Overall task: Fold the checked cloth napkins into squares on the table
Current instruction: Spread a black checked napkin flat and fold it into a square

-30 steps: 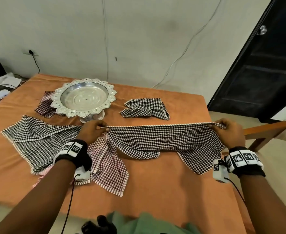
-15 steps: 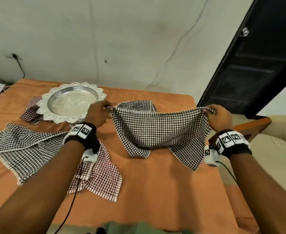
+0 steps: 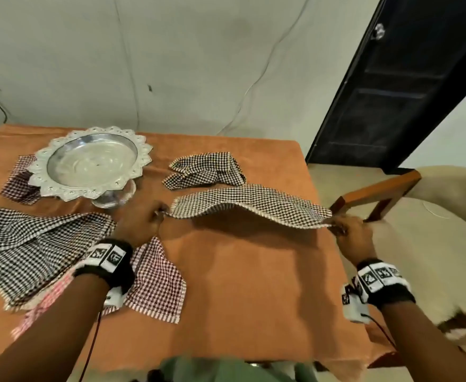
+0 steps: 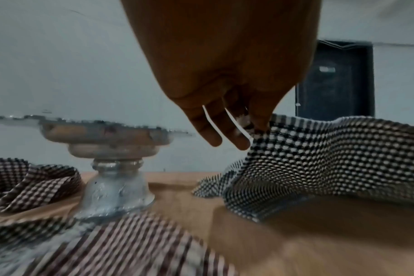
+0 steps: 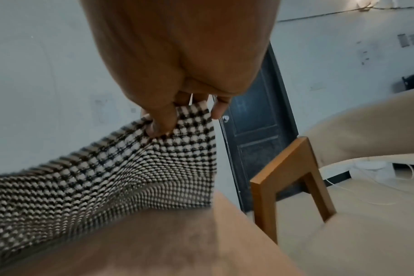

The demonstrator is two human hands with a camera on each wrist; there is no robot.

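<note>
Each grip pinches a near corner of the black-and-white checked napkin [image 3: 249, 205], left hand [image 3: 140, 221] and right hand [image 3: 349, 230] spread wide so it hangs taut and flat just above the orange tabletop [image 3: 253, 285], seemingly ready to be laid down for folding.

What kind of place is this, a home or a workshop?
Most likely a room in a home. A table with an orange cover holds a silver pedestal dish and checked napkins, with a cushioned wooden chair and a dark panelled door beside it.
</note>
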